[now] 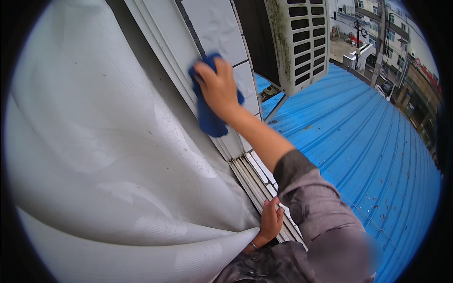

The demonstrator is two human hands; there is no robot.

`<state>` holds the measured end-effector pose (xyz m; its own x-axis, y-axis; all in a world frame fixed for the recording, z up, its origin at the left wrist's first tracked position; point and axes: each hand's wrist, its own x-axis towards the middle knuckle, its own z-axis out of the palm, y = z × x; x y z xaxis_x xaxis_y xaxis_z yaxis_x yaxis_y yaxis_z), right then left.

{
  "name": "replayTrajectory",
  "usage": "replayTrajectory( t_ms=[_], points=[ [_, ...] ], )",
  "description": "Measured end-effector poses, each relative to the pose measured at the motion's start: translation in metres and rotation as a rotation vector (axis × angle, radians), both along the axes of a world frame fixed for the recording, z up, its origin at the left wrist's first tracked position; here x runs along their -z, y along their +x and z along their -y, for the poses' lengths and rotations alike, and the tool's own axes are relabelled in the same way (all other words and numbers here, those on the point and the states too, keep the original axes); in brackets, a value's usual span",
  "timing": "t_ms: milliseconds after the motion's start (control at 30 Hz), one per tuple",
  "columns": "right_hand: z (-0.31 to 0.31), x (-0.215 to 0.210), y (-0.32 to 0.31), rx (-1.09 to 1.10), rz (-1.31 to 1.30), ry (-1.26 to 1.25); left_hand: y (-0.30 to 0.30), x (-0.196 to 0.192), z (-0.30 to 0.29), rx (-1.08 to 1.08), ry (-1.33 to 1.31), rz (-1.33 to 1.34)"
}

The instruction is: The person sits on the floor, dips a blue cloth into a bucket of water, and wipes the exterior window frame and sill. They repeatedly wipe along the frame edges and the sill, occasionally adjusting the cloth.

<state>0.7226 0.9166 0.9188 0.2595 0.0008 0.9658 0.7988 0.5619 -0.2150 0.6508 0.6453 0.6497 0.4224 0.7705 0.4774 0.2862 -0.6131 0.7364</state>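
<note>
Blue cloth [207,118] under right hand [218,87]

Your right hand [218,87] presses a soft, matt blue cloth [207,118] on smooth white tiles [214,26]. At left, the curtain [94,141] is thin, sheeny fabric. Lower right, the roof [368,141] is ribbed, painted blue metal, speckled with dirt.

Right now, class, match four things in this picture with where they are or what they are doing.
Things:
1. right hand
2. left hand
3. blue cloth
4. air-conditioner unit

Places or states:
A. mounted on the outside wall above the blue roof
B. pressed flat on the cloth
C. resting on the window track
D. against the window frame

Pairs: 1-B, 2-C, 3-D, 4-A.
</note>
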Motion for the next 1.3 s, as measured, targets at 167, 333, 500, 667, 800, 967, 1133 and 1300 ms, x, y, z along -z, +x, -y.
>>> replayTrajectory(
  t_ms=[167,333,500,667,800,967,1133,1300],
  points=[
    [0.046,0.154,0.02,-0.111,0.169,-0.486,-0.004,-0.002,-0.003,0.069,-0.166,0.066],
    [0.061,0.046,0.004,-0.268,0.115,-0.16,-0.016,-0.006,-0.015,-0.018,-0.265,0.397],
    [0.011,-0.184,-0.006,-0.066,0.145,0.421,-0.015,-0.015,-0.039,-0.014,-0.212,0.484],
    [-0.007,-0.165,-0.032,0.147,0.094,0.275,-0.02,-0.011,-0.036,-0.048,-0.249,0.515],
    [0.015,-0.059,-0.045,0.121,0.12,0.064,-0.025,-0.015,-0.042,-0.086,-0.268,0.679],
    [0.059,0.107,-0.005,-0.054,0.413,-0.459,-0.022,-0.041,-0.049,-0.149,-0.185,0.642],
    [0.104,0.155,0.039,-0.712,0.201,-1.334,-0.027,-0.068,-0.077,-0.407,0.092,0.551],
    [0.139,0.111,0.068,-0.888,0.143,-1.102,-0.023,-0.106,-0.109,-0.113,-0.303,0.373]
  ],
)
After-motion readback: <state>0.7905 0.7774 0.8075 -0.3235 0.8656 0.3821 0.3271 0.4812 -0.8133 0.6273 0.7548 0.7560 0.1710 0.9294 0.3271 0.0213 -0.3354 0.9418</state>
